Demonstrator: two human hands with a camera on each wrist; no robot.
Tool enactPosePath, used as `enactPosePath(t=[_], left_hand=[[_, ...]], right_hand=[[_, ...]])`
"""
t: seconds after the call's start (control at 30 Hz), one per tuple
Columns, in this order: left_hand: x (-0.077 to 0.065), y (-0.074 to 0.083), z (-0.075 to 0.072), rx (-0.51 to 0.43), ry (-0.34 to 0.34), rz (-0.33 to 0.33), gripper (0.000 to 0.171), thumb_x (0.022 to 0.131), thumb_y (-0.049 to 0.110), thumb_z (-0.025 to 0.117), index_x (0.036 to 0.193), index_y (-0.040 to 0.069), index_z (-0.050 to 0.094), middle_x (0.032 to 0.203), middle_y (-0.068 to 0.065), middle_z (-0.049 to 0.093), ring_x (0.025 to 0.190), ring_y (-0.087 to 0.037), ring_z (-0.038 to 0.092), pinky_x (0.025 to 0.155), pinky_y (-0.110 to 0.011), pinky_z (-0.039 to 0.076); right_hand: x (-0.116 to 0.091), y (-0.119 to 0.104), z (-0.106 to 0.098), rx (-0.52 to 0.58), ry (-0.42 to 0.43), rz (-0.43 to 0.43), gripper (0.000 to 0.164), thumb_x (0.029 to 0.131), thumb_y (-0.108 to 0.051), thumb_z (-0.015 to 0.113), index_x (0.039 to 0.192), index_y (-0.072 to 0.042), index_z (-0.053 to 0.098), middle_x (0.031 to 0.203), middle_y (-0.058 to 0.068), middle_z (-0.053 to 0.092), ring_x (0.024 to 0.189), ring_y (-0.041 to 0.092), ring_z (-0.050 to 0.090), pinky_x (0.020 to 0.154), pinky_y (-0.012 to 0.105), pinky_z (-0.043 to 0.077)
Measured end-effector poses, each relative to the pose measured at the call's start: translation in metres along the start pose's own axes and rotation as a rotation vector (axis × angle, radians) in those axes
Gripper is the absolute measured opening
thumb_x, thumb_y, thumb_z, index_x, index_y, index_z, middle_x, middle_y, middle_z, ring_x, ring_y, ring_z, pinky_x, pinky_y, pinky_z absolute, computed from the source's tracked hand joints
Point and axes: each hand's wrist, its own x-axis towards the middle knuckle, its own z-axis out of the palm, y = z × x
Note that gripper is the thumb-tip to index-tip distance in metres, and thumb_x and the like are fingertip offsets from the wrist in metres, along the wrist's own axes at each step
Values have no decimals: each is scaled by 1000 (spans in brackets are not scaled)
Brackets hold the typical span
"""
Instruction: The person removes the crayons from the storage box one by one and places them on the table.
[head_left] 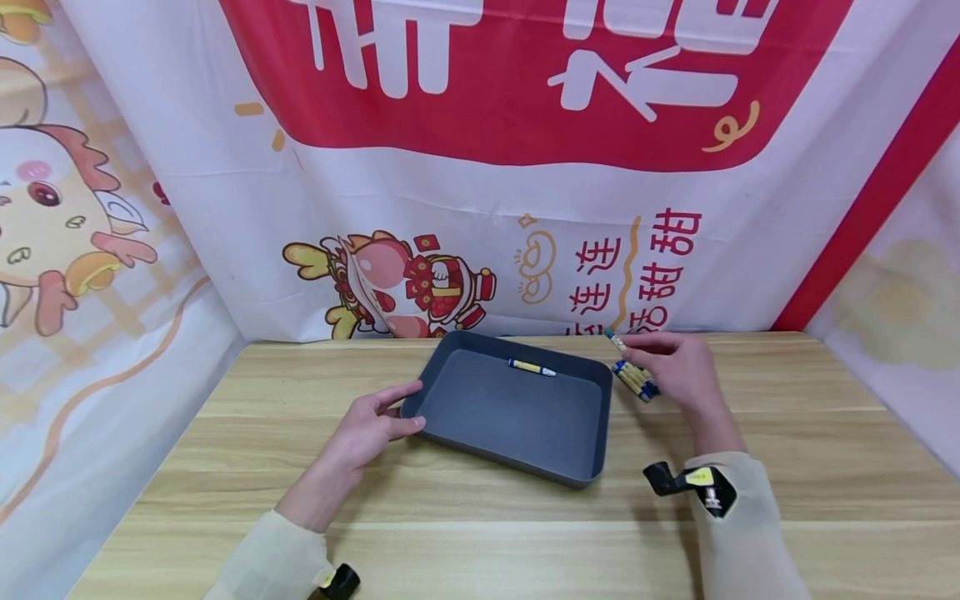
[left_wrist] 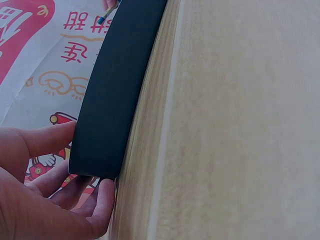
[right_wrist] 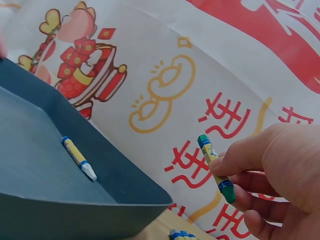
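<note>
My left hand (head_left: pixel 370 425) grips the left end of a dark grey tray (head_left: pixel 510 454), thumb at the rim and fingers around the corner, as the left wrist view (left_wrist: pixel 95 100) shows from the side. One crayon with a yellow wrapper and white tip (head_left: pixel 532 367) lies inside the tray near its back wall. Between thumb and fingers, my right hand (head_left: pixel 678 367) pinches a green crayon (right_wrist: pixel 216 168), held up beyond the tray's right end. Below that hand, a small bunch of crayons (head_left: pixel 634 381) lies on the table, partly hidden by the fingers.
The wood-grain table (head_left: pixel 480 550) ends at a white and red printed cloth (head_left: pixel 480 192) hanging right behind the tray. Another printed cloth (head_left: pixel 112 250) hangs along the left side. A black wrist camera (head_left: pixel 686 483) sits on the right sleeve.
</note>
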Motion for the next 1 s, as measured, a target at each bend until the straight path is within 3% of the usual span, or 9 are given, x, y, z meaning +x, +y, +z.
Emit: enactPosePath(t=[0.37, 0.67, 1.0], left_hand=[[-1, 1, 0, -2, 0, -5, 59, 98, 9, 74, 154, 19, 58, 172, -13, 37, 161, -41, 30, 131, -61, 25], [-1, 1, 0, 3, 0, 0, 59, 98, 10, 74, 154, 19, 58, 173, -12, 37, 161, -41, 30, 131, -60, 25], [-1, 1, 0, 7, -2, -6, 59, 98, 11, 75, 154, 20, 58, 172, -12, 37, 161, -41, 31, 131, -61, 25]], right_hand=[[0, 8, -8, -59, 72, -24, 31, 96, -29, 80, 123, -14, 81, 126, 11, 79, 97, 0, 61, 79, 17, 50], [1, 17, -12, -51, 94, 64, 32, 99, -30, 77, 128, -16, 79, 131, 10, 77, 117, 16, 64, 84, 22, 51], [3, 29, -13, -98, 103, 72, 33, 98, -33, 77, 126, -14, 80, 130, 12, 77, 105, 11, 65, 80, 22, 50]])
